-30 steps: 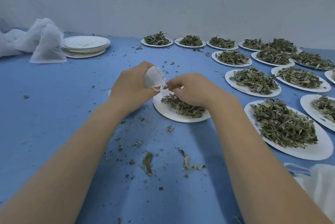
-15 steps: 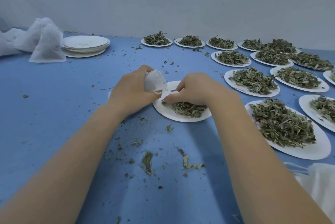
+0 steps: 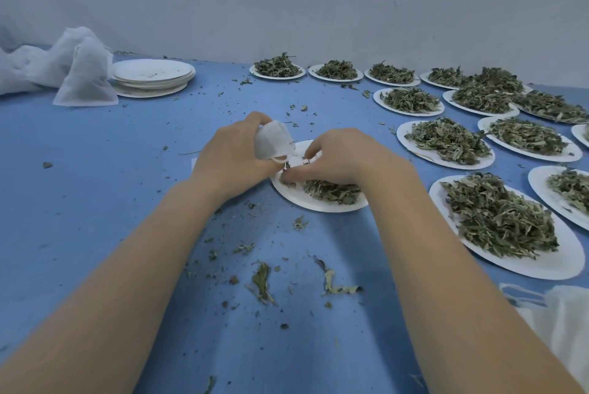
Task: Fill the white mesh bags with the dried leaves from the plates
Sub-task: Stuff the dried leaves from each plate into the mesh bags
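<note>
Half-done stuffing, I'd say: left hand (image 3: 232,157) grips the small white mesh bag (image 3: 273,139) over the round white paper plate (image 3: 314,202), while right hand (image 3: 338,159) pinches dried green leaves (image 3: 331,191). Next up, poke them into the bag's mouth without spilling.

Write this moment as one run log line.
left hand: holds mesh bag | right hand: gathering leaves on plate
</note>
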### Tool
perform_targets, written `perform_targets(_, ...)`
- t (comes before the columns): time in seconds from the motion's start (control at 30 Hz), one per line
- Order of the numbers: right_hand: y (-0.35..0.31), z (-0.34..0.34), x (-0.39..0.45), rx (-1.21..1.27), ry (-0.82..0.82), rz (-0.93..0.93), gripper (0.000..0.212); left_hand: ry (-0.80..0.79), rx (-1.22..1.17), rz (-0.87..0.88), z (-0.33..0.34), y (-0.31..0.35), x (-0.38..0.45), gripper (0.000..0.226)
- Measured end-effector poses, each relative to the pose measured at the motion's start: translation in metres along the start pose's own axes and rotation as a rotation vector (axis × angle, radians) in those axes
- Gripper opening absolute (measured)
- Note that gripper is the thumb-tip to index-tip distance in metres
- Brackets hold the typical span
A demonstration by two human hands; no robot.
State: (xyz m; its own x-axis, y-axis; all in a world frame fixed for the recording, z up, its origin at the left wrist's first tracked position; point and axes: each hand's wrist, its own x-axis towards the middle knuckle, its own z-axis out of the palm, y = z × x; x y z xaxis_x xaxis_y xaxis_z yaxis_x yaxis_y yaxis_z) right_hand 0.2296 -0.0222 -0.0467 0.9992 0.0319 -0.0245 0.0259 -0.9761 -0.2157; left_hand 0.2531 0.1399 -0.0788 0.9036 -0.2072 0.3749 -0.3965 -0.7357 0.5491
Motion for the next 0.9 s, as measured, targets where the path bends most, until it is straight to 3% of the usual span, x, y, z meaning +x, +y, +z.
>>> perform_targets(0.1,-0.008,0.011,0.002,0.031,0.036,-0.031,0.060,0.004,0.000,-0.009,0.000,-0.002,0.001,0.048)
perform_targets(0.33,-0.002,0.014,0.004,0.022,0.094,-0.056,0.019,0.025,-0.002,-0.007,-0.002,-0.003,0.001,0.048)
perform_targets(0.5,-0.001,0.010,0.004,-0.019,0.074,0.043,0.039,0.026,0.010,0.004,-0.001,-0.004,0.001,0.049)
perform_targets(0.73,-0.005,0.023,0.012,-0.024,0.116,0.015,0.033,-0.001,0.019,0.014,0.002,-0.004,0.000,0.046)
perform_targets(0.83,-0.003,0.018,0.011,0.019,0.117,-0.018,0.017,-0.004,0.024,0.017,0.002,-0.005,0.001,0.047)
perform_targets(0.9,0.002,0.007,0.008,0.085,0.129,-0.046,0.018,-0.007,0.033,0.022,0.001,-0.004,0.000,0.048)
